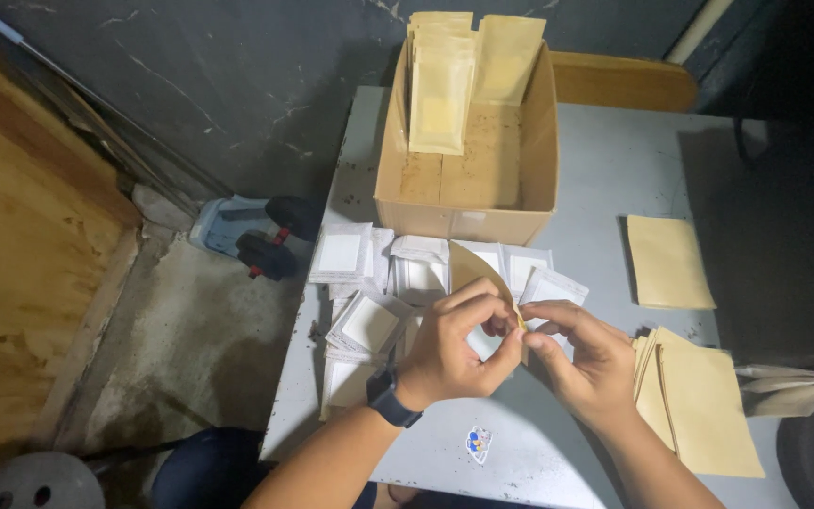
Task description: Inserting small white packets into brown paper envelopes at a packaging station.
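A grey table (605, 160) carries everything, and its near half is where the work is held. A tan paper pouch (468, 269) is gripped above the middle of the table, toward the near edge, and is pinched at its near end between the thumb and fingertips of the left hand (454, 349) and those of the right hand (586, 363); both hands are closed on it, fingers pressed together at the same spot. A dark watch (390, 401) is worn on the left wrist.

Little open room is left around the hands. Just beyond and to the left, white sachets (369, 325) are spread in loose piles up to the left edge of the table. Near the right edge, a fanned stack of flat tan pouches (704, 405) is laid, and a second small stack (669, 262) is set further back, apart from it. At the far edge, an open cardboard box (468, 193) is stood, with filled pouches (445, 90) leaned upright against its far wall. A bare strip of table is left at the near edge, where a small sticker (479, 443) is seen.

The held pouch is flat, light brown and curved over at its upper end.
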